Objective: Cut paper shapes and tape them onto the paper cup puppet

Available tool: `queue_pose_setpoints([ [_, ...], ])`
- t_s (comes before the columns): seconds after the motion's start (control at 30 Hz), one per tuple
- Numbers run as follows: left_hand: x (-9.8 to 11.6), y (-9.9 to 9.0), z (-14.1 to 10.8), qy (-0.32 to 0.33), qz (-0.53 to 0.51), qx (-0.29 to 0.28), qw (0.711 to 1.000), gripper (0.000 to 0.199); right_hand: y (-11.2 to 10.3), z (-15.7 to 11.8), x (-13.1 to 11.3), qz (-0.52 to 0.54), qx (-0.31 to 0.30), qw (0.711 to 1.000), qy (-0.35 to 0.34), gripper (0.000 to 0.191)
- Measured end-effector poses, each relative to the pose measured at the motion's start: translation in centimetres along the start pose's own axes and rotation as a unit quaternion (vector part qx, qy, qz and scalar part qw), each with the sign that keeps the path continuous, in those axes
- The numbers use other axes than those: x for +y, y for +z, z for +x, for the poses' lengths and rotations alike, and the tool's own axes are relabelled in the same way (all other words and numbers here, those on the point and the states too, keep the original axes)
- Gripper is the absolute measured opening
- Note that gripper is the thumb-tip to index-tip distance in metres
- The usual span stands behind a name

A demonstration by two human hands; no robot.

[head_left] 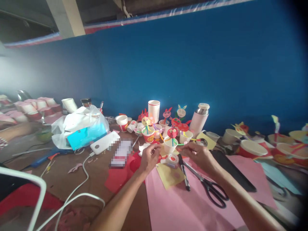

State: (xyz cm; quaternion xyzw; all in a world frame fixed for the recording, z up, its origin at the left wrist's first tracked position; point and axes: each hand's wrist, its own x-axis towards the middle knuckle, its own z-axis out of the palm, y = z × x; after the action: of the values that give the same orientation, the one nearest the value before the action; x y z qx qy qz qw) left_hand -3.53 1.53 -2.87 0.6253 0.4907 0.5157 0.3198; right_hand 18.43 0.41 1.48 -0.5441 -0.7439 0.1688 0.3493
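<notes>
Between your curled left hand (151,157) and right hand (198,154), at twelve o'clock, stands the small white paper cup (170,148) with a round red paper face (172,132). Whether either grips, you can't tell—it's likely light, crushable; pinch the rim gently.

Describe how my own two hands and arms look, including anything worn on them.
Your left hand and right hand wear no gloves. The left forearm and right forearm are bare as far as they show, with no sleeve in view. Neither wrist shows a watch or bracelet. The fingers are too small and blurred to rule out a thin ring.
</notes>
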Motion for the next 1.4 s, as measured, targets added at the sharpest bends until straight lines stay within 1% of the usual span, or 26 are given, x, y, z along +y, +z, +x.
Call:
queue_pose_setpoints([
  [0.07, 0.0, 0.2, -0.3, -0.025, -0.028, -0.014, 0.999, 0.02, 0.9, -0.9, 0.3, -0.053, -0.019, 0.998, -0.026, 0.023],
  [0.17, 0.0, 0.6, -0.7, -0.045, -0.06, -0.035, 0.997, 0.019, 2.8, -2.6, 1.0, -0.136, -0.059, 0.987, -0.056, 0.023],
  [0.3, -0.4, 0.8, -1.2, -0.068, -0.094, -0.062, 0.991, 0.02, 4.8, -4.4, 1.4, -0.196, -0.068, 0.976, -0.062, 0.021],
  [0.47, -1.2, 0.8, -1.2, -0.047, -0.068, -0.073, 0.994, 0.02, 5.8, -5.2, 1.2, -0.255, -0.069, 0.961, -0.083, 0.016],
  [0.57, -1.4, 0.8, -1.1, -0.035, -0.059, -0.072, 0.995, 0.022, 6.0, -5.3, 1.2, -0.308, -0.073, 0.942, -0.108, 0.011],
  [0.63, -1.4, 0.8, -1.2, -0.029, -0.054, -0.075, 0.995, 0.022, 6.1, -5.3, 1.3, -0.325, -0.076, 0.935, -0.116, 0.01],
  [0.77, -1.5, 1.2, -1.5, -0.02, -0.048, -0.092, 0.994, 0.022, 6.1, -5.3, 1.3, -0.294, -0.077, 0.947, -0.107, 0.015],
  [0.87, -1.3, 1.5, -1.8, -0.015, -0.051, -0.117, 0.992, 0.021, 5.9, -5.2, 1.4, -0.255, -0.077, 0.959, -0.096, 0.014],
  [0.93, -1.0, 1.7, -1.9, -0.025, -0.066, -0.135, 0.988, 0.021, 5.6, -5.1, 1.6, -0.223, -0.069, 0.969, -0.081, 0.012],
  [1.07, -0.1, 1.6, -2.0, -0.095, -0.125, -0.18, 0.971, 0.024, 5.1, -4.9, 1.2, -0.161, -0.049, 0.985, -0.046, 0.016],
  [1.17, 0.4, 1.5, -2.1, -0.149, -0.157, -0.22, 0.951, 0.03, 4.9, -4.8, 0.4, -0.039, -0.024, 0.999, 0.008, 0.021],
  [1.23, 0.6, 1.6, -2.2, -0.162, -0.183, -0.247, 0.938, 0.033, 4.9, -4.8, -0.2, 0.039, -0.008, 0.998, 0.044, 0.021],
  [1.3, 0.6, 1.8, -2.4, -0.16, -0.211, -0.265, 0.927, 0.032, 5.1, -4.9, -0.5, 0.08, -0.004, 0.995, 0.06, 0.021],
  [1.4, 0.3, 2.2, -2.5, -0.148, -0.219, -0.254, 0.93, 0.027, 5.6, -4.9, -0.4, 0.121, -0.01, 0.99, 0.074, 0.023],
])
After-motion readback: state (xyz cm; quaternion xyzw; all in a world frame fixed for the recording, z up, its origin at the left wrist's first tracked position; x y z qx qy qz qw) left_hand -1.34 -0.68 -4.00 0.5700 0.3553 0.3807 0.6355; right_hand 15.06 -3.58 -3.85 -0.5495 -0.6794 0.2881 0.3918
